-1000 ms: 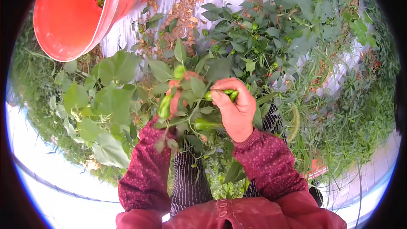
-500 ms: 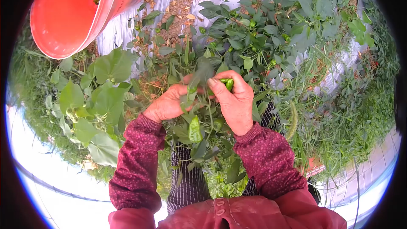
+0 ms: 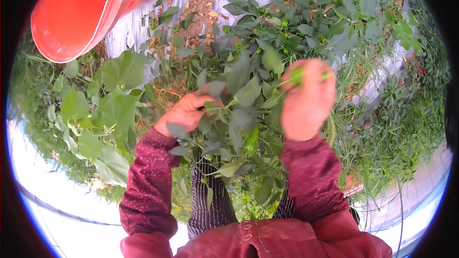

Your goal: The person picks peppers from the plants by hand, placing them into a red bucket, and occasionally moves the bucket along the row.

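A bushy pepper plant (image 3: 267, 43) fills the middle and upper right of the head view, its dark green leaves spreading over strips of silvery ground sheeting (image 3: 129, 33) and a patch of bare soil with dry leaf litter (image 3: 201, 5). Grass and weeds (image 3: 392, 129) run down the right side. At the upper left stands a red bucket (image 3: 71, 19), tilted in the view, with something green just showing at its top edge. Below the bucket grows a clump of broad, paler green leaves (image 3: 119, 100).

Both arms wear dark red patterned sleeves (image 3: 148, 181). The right hand (image 3: 306, 100) is raised among the leaves to the right of centre; it is blurred, with its fingers closed around a small green pepper (image 3: 296, 74) that shows at the fingertips. The left hand (image 3: 184, 112) sits lower and to the left, its fingers curled around a leafy stem (image 3: 224, 107) of the plant. Between the two hands, a longer green pepper (image 3: 251, 141) hangs from the foliage, touched by neither hand.
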Available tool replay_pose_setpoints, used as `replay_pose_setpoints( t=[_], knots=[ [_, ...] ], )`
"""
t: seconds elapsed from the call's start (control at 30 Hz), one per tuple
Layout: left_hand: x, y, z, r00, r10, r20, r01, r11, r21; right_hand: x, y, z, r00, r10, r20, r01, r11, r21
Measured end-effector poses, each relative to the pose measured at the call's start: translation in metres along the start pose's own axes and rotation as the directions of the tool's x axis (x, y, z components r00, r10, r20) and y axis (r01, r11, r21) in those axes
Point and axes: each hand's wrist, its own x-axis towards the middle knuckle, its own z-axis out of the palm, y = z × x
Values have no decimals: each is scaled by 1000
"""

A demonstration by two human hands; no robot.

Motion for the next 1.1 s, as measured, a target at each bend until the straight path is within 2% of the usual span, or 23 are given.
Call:
replay_pose_setpoints(
  t=[0.03, 0.07, 0.1, 0.2, 0.23, 0.33, 0.37, 0.4, 0.43, 0.47, 0.5, 0.53, 0.6, 0.63, 0.67, 0.73, 0.77, 0.87, 0.9, 1.0, 1.03, 1.07, 1.1],
  knots=[
    [-9, -3, 4, 970, -143, -195, 64, 929, -364, 5, -1, -4, 999, 39, 4, -40, 995, 90],
    [-15, -7, 3, 887, -341, -311, 43, 733, -679, 6, -1, -6, 997, 78, 6, -78, 980, 183],
    [-20, -32, -7, 924, 30, -381, -109, 976, -188, -3, 3, -1, 981, 180, 71, -190, 963, 189],
    [-20, -48, -38, 922, -3, -387, 21, 999, 44, -13, 6, 4, 921, 316, 226, -353, 924, 146],
    [-5, 0, 0, 911, 100, -400, -191, 962, -194, -9, -2, 3, 894, 328, 304, -358, 932, 49],
    [-10, -16, -21, 930, -73, -360, -44, 951, -305, -7, -2, -1, 832, 286, 476, -297, 953, -55],
    [-14, -9, -18, 939, 62, -340, -64, 998, 5, -9, -4, -1, 710, 371, 599, -292, 929, -229],
    [-16, -10, -16, 937, 64, -343, -65, 998, 9, -11, -7, -1, 563, 461, 685, -248, 886, -393],
    [-17, -14, -16, 932, 132, -338, -106, 990, 94, -13, -8, 1, 570, 398, 719, -65, 894, -444],
    [-17, -20, -15, 924, 199, -327, -147, 973, 177, -11, -8, 0, 568, 396, 721, -63, 895, -442],
    [-17, -32, -20, 917, 168, -362, -200, 978, -53, -8, -9, -3, 547, 460, 699, -115, 869, -482],
    [-17, -27, -20, 917, 168, -362, -199, 979, -51, -6, -9, -6, 523, 522, 674, -166, 838, -520],
    [-18, -16, -21, 947, 90, -310, -170, 955, -241, -7, -5, -9, 510, 430, 745, -52, 880, -472],
    [-14, -15, -19, 918, -67, -391, -68, 945, -321, -11, -3, -7, 485, 405, 775, 27, 879, -477],
    [-11, -14, -12, 917, -65, -393, -68, 946, -317, -14, 0, -6, 459, 382, 802, 106, 873, -476],
    [-9, -12, 6, 866, 99, -490, -142, 989, -52, -17, 6, -6, 416, 335, 846, 239, 857, -457],
    [-10, -18, -2, 911, 112, -396, -198, 963, -184, -20, 8, -7, 406, 332, 851, 225, 866, -446],
    [1, -21, -3, 895, 265, -359, -336, 930, -152, -30, 10, -5, 434, 300, 849, 225, 877, -425],
    [-5, -16, -1, 906, 35, -422, -197, 917, -348, -32, 11, -4, 424, 317, 848, 239, 864, -443],
    [-7, -13, 0, 868, -12, -497, -221, 886, -408, -31, 5, -5, 401, 308, 863, 259, 865, -429],
    [-2, -12, -6, 948, 51, -315, -262, 689, -676, -29, 2, -7, 310, 359, 880, 132, 901, -414],
    [-5, -11, -4, 947, 56, -317, -265, 694, -669, -27, -2, -8, 211, 395, 894, 1, 915, -404],
    [-11, -12, 1, 946, 69, -317, -191, 909, -371, -27, -9, -8, 165, 428, 889, -70, 904, -422]
  ],
)
